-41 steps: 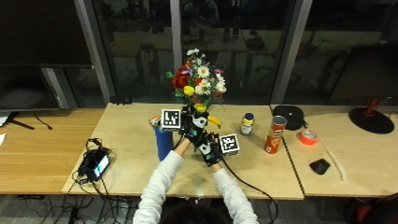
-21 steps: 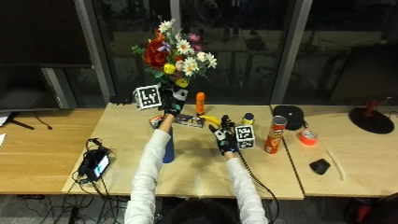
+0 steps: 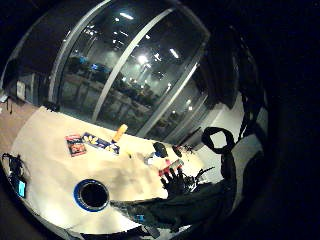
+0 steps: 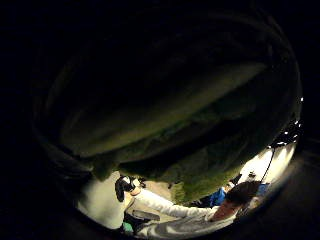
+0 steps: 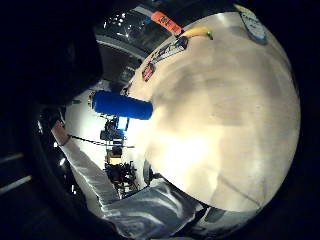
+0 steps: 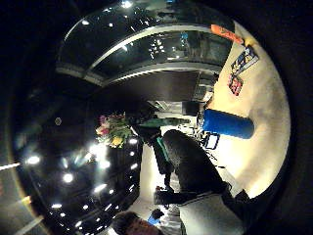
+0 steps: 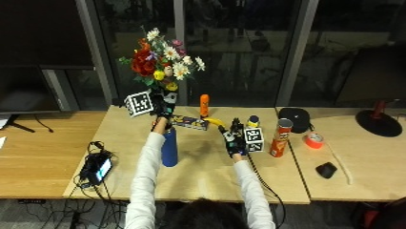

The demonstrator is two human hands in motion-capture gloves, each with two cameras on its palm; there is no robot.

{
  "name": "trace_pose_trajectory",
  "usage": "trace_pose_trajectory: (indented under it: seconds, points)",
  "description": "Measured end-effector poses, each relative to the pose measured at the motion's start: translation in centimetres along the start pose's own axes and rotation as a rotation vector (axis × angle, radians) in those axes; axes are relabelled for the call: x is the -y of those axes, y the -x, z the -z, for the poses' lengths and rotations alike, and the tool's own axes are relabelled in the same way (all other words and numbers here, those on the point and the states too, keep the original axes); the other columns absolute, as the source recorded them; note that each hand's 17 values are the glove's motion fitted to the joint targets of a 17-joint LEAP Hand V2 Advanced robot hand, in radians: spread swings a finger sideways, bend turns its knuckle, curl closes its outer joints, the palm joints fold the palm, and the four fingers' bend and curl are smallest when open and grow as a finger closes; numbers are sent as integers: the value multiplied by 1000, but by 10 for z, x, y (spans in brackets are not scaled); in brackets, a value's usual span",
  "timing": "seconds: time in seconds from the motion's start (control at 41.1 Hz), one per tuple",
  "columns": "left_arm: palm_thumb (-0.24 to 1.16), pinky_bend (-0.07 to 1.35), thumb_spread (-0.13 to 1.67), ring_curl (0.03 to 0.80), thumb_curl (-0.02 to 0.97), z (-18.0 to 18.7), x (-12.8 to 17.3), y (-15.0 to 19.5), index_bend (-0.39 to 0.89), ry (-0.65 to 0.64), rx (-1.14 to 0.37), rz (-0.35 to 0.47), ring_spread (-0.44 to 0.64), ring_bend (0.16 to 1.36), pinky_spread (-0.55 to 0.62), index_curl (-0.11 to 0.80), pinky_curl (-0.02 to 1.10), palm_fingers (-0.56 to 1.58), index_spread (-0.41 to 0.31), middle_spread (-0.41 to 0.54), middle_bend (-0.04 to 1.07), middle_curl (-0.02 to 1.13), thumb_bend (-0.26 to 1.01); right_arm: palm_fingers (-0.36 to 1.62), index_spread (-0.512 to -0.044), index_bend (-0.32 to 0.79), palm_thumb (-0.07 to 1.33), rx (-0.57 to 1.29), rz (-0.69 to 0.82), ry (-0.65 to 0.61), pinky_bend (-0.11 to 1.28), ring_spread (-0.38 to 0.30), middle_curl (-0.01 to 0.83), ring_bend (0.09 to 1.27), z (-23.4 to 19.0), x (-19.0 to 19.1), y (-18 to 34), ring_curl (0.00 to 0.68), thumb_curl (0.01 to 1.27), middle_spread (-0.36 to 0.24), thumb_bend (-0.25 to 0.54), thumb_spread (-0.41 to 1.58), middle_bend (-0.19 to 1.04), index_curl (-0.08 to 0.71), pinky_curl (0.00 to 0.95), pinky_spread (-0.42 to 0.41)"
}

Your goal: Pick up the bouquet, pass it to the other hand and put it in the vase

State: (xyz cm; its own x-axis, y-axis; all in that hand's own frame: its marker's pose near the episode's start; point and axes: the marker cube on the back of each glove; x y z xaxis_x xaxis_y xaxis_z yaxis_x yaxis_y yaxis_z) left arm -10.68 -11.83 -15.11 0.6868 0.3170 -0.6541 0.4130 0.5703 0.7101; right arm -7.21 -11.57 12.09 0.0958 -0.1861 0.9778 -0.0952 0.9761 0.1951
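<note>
Bouquet (image 7: 158,52): handover judged done, stems gripped in the raised left hand (image 7: 162,106) above and behind the blue vase (image 7: 169,147) on the desk (image 7: 203,176); right hand (image 7: 233,138) spread, holding nothing; next, lower stems into vase mouth.

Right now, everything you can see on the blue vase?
The vase is a tall, plain blue cylinder, matte-looking, standing upright on the light wooden table near its left part. Seen from above in the left little finger side palm view, its round mouth is open and dark, with nothing in it. In the outside view it stands just beside the person's left forearm; whether they touch cannot be told. The bouquet is held high above it by the left hand, not yet inside.
</note>
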Motion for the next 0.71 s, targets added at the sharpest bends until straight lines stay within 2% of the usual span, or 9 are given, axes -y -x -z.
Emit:
trace_pose_trajectory:
  seconds: [0.146, 0.268, 0.292, 0.316, 0.341, 0.389, 0.462, 0.584, 0.705]
  points:
    - [924, 627, 269, 482, 805, -1, -18, 48, 264, 54, -2, 31, -381, 778, -393, 602, 463, 1337, -311, -342, 733, 567, -29, -102, -418, 86, 437, -55, 149, -57, 654, 136, 322, 456, 2, 3, -5, 297, 382, 33, -32, 1040, 172, 153, 367, 262]
    - [797, 672, 345, 470, 777, 7, -71, 95, 154, 403, -2, 254, -374, 751, -404, 584, 470, 1250, -289, -328, 688, 553, -97, -90, -418, 99, 439, -46, 94, -24, 638, 142, 318, 448, 4, -5, -7, 293, 376, 36, -27, 1039, 180, 144, 361, 261]
    - [739, 676, 394, 462, 760, 11, -83, 108, 119, 494, 16, 302, -360, 727, -389, 571, 469, 1146, -270, -311, 648, 545, -114, -87, -415, 98, 440, -65, 134, -39, 635, 143, 317, 446, 5, -9, -2, 293, 375, 36, -26, 1040, 182, 143, 360, 261]
    - [574, 571, 532, 441, 705, 14, -94, 120, 23, 574, 39, 341, -284, 656, -304, 534, 438, 755, -198, -260, 623, 540, -183, -78, -415, 101, 447, -82, 173, -52, 632, 143, 318, 440, 6, -12, 3, 291, 375, 35, -22, 1043, 190, 142, 358, 261]
    - [546, 590, 573, 480, 689, 17, -104, 132, 41, 635, 63, 365, -270, 669, -285, 538, 474, 734, -179, -244, 643, 570, -154, -77, -415, 101, 448, -93, 194, -58, 631, 144, 318, 438, 6, -16, 6, 290, 374, 35, -23, 1044, 189, 141, 357, 261]
    - [494, 517, 643, 535, 644, 24, -118, 151, -72, 682, 111, 341, -75, 673, -30, 486, 508, -95, -75, -92, 538, 585, -121, -69, -415, 105, 457, -102, 170, -53, 622, 145, 318, 440, 6, -21, 8, 290, 374, 34, -20, 1044, 188, 140, 354, 260]
    - [445, 492, 718, 477, 597, 35, -131, 168, -20, 611, 187, 173, 73, 657, 120, 419, 462, -216, -11, 36, 422, 526, -86, -63, -414, 107, 464, -94, 82, -17, 616, 143, 316, 435, 5, -27, 3, 288, 373, 34, -20, 1049, 188, 140, 351, 260]
    - [466, 436, 801, 361, 549, 55, -175, 173, 16, 658, 132, 242, 241, 614, 286, 321, 356, -179, 64, 201, 288, 388, -33, -47, -410, 117, 481, -115, -1, -9, 598, 141, 315, 431, 7, -29, -15, 286, 374, 34, -20, 1055, 191, 143, 345, 257]
    - [480, 418, 854, 336, 509, 57, -187, 172, 40, 599, -12, 153, 326, 617, 380, 266, 330, -132, 93, 269, 276, 360, -29, -33, -407, 123, 491, -178, 46, -29, 585, 140, 314, 432, 10, -24, -36, 285, 372, 34, -20, 1062, 190, 148, 341, 257]
